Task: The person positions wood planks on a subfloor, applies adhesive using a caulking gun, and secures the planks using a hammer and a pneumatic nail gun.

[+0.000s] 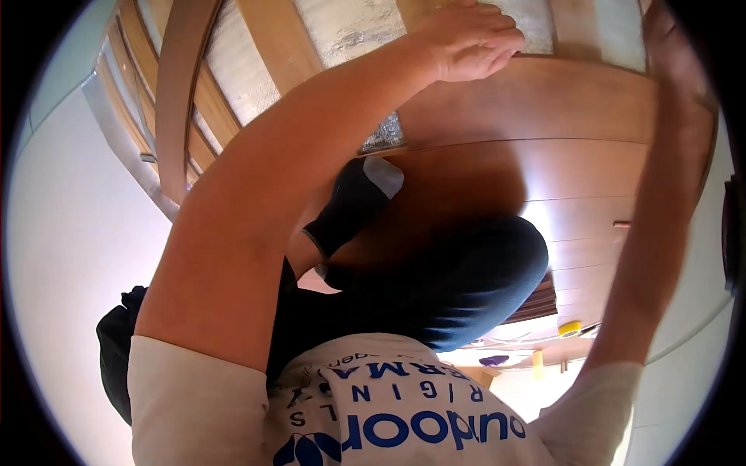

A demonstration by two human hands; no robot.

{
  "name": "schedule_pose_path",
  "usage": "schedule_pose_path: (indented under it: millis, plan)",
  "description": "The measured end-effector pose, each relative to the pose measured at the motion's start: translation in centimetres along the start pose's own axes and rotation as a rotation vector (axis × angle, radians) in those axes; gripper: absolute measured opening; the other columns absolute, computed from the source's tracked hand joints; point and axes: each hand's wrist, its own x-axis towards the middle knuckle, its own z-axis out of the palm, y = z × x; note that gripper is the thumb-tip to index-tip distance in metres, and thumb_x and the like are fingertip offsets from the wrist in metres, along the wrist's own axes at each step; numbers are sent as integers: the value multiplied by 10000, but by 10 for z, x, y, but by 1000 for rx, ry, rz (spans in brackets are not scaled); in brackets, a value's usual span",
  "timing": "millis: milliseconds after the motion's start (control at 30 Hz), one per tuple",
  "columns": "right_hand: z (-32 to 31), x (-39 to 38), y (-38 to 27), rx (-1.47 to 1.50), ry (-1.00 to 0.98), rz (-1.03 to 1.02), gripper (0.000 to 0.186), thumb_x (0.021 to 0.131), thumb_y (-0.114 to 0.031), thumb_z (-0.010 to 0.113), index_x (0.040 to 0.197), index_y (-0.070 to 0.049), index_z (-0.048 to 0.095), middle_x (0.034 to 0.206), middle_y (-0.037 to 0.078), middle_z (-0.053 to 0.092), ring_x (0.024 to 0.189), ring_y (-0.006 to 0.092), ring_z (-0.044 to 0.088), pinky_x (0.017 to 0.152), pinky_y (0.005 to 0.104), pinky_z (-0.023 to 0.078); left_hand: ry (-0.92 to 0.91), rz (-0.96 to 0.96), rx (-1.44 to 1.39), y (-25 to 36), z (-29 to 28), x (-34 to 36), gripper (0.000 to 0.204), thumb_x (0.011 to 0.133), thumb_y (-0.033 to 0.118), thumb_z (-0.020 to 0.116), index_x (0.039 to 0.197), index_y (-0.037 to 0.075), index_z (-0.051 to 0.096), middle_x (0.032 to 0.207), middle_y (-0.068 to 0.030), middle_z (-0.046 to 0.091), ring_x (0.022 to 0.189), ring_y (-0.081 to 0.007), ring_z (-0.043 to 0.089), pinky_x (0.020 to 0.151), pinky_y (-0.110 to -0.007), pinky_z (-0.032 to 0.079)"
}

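Observation:
My left hand reaches across to the far edge of a brown wooden floorboard. Its fingers are curled in at that edge, and whatever may be inside them is hidden. At the far right, my right hand is smeared by motion near the board's right end, so its fingers cannot be read. Beyond the board, pale wooden battens run with silvery foil sheeting between them.
A dark brown plank lies across the battens at left, near a white wall. My socked foot and bent knee rest on laid boards. Behind are a yellow tape roll and stacked brown strips.

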Motion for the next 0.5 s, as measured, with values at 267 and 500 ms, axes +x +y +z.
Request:
schedule_pose_path:
  millis: [267,500]
  plan:
    - [-51,4,-112,59,-663,496,577,1025,-388,618,1532,-138,506,1649,184,393,1452,423,431,1206,582,293,94,-58,62,-13,2,-22,118,969,205,656,1083,180,670,1070,-10,687,1075,-218,653,958,-405,505]
    - [-274,-107,-235,177,-941,656,608,1055,-297,535,1598,-51,419,1668,240,368,1511,480,361,1239,616,246,176,4,78,-15,4,-27,151,948,187,634,1088,146,674,1051,-65,681,1056,-292,637,956,-438,504]
